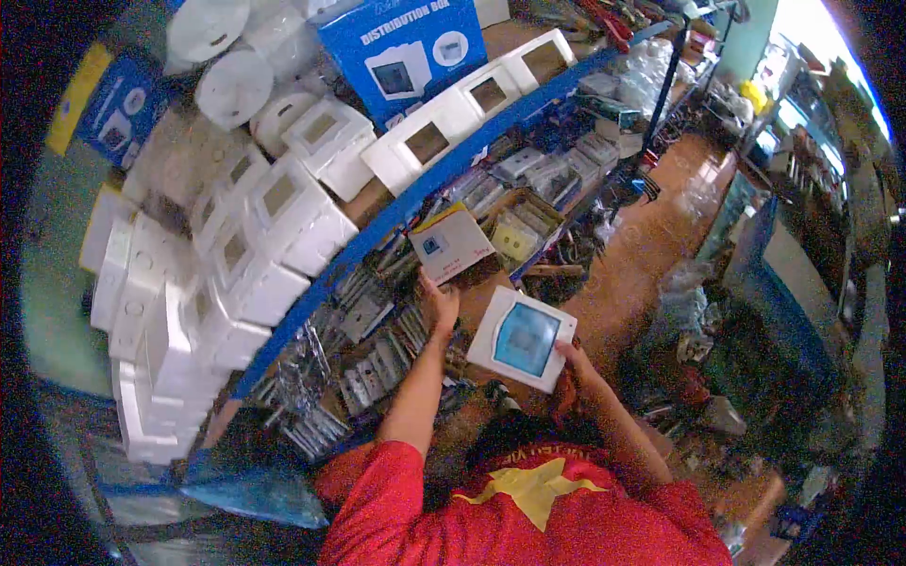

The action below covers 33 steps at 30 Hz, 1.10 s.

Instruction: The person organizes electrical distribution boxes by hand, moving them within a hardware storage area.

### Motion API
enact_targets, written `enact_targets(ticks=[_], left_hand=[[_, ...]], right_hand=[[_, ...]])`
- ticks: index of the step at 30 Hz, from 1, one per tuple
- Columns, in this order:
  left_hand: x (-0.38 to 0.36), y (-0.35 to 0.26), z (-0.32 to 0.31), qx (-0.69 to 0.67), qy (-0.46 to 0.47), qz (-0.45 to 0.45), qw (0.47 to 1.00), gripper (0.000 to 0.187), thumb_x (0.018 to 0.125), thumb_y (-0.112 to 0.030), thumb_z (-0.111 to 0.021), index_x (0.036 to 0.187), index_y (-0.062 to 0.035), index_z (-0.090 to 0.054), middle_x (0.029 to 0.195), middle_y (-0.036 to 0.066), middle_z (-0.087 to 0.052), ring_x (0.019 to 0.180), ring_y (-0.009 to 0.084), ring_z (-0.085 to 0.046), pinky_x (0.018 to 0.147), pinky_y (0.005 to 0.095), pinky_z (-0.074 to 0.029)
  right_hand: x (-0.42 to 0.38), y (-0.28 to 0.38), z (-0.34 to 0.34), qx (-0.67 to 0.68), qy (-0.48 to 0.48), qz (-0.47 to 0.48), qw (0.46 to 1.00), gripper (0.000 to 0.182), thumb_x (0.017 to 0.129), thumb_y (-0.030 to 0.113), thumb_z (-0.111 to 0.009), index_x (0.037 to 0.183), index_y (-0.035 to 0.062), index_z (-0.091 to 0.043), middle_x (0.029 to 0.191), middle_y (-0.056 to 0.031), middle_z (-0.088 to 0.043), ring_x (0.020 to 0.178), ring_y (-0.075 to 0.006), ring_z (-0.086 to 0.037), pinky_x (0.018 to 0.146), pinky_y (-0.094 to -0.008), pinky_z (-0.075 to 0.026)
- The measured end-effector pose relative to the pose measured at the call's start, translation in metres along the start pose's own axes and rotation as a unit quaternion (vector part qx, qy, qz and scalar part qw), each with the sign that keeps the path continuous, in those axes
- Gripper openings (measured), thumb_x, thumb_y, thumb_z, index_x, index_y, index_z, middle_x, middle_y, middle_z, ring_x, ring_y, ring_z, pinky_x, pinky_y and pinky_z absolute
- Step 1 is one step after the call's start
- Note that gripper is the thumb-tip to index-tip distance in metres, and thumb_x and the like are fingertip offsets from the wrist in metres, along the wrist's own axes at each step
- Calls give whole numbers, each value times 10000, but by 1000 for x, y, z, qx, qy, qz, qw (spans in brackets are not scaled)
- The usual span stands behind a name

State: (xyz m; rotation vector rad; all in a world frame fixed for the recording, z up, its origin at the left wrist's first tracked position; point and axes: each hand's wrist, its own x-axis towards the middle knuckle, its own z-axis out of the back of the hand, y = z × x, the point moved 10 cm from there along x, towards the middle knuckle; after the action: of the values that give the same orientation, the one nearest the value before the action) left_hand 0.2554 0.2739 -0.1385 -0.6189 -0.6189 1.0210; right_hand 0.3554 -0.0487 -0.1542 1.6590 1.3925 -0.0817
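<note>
My left hand [441,304] grips the near end of a small printed carton [450,247], white with a yellow edge and a picture on its face. The carton is held out over the lower shelf. In my right hand [572,362] is a white distribution box [525,340] with a blue see-through cover, tilted in front of my chest. My fingers close on its right edge; those underneath are hidden. The two things are apart from each other.
On the left, a blue-edged shelf [311,274] bears stacked white boxes [283,203] and a blue "Distribution Box" carton [406,57]. Packed small parts [377,377] fill the shelf below. A brown floor aisle [651,236] runs ahead, with a dark blue panel [788,283] at right.
</note>
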Motion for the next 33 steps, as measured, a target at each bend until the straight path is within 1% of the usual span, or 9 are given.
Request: enact_targets(ticks=[7, 9, 12, 14, 15, 24, 27, 30, 33], left_hand=[[-16, 23, -10, -159, 109, -51, 980, 937, 730, -158, -745, 1477, -114, -180, 1371, 180, -442, 1223, 306, -472, 994, 387, -402], [-21, 22, -14, -397, 219, 111, 884, 861, 770, -79, -674, 1469, -69, -172, 1387, 187, -417, 1238, 313, -451, 1011, 393, -388], [-22, 61, -23, -402, 264, 89, 872, 724, 790, 101, -479, 1449, -11, -200, 1410, 181, -384, 1294, 310, -384, 1067, 399, -321], [-25, 37, 6, -96, 182, -78, 976, 704, 779, 124, -433, 1441, -15, -239, 1408, 179, -390, 1310, 303, -364, 1081, 393, -297], [-28, 32, 12, -109, 187, 3, 976, 661, 779, 112, -453, 1413, -10, -312, 1394, 196, -393, 1312, 302, -354, 1091, 396, -272], [-18, 26, 17, -39, 104, -64, 992, 289, 797, -112, -621, 1053, 10, -562, 898, 157, -578, 820, 299, -558, 731, 406, -446], [-5, 18, 8, -29, 83, -102, 991, 225, 802, -120, -606, 980, 16, -593, 844, 172, -599, 796, 330, -563, 737, 403, -444], [-9, -16, 19, -186, 169, -133, 959, 186, 822, -117, -589, 937, 29, -601, 824, 178, -619, 798, 329, -571, 743, 393, -436], [-27, -46, 42, -109, 209, -157, 959, 148, 864, -104, -560, 911, 34, -587, 741, 130, -607, 674, 223, -564, 641, 348, -441]], right_hand=[[36, 15, -59, 34, -6, 7, 999, 480, 840, 380, -621, 1156, 24, -562, 975, -84, -667, 813, -214, -650, 766, -350, -512], [76, -2, -26, -59, -15, 67, 996, 466, 842, 364, -625, 1151, 21, -564, 966, -79, -665, 814, -207, -646, 764, -342, -507], [70, 15, -23, -156, -76, 148, 974, 471, 810, 368, -677, 1101, 7, -595, 959, -75, -662, 825, -198, -638, 766, -346, -499], [53, 36, -29, -173, -134, 187, 958, 489, 763, 405, -731, 1018, -3, -646, 941, -83, -674, 802, -194, -638, 748, -359, -500], [84, 4, 10, -177, -162, 166, 956, 477, 808, 339, -696, 1138, 18, -574, 997, -71, -645, 901, -196, -620, 789, -343, -494], [31, -2, -31, -127, -91, 45, 987, 460, 809, 328, -700, 1111, 4, -578, 952, -78, -653, 876, -179, -620, 774, -327, -492], [32, 24, -39, -239, -109, 222, 939, 439, 805, 318, -702, 1080, -7, -596, 930, -77, -657, 835, -173, -624, 742, -316, -495], [38, 24, -23, -214, -174, 141, 951, 631, 723, 468, -746, 1062, -48, -612, 966, -101, -665, 855, -208, -630, 796, -348, -493], [31, 40, -18, -83, -229, 108, 964, 600, 712, 457, -757, 1010, -47, -628, 927, -117, -665, 790, -189, -629, 733, -328, -499]])
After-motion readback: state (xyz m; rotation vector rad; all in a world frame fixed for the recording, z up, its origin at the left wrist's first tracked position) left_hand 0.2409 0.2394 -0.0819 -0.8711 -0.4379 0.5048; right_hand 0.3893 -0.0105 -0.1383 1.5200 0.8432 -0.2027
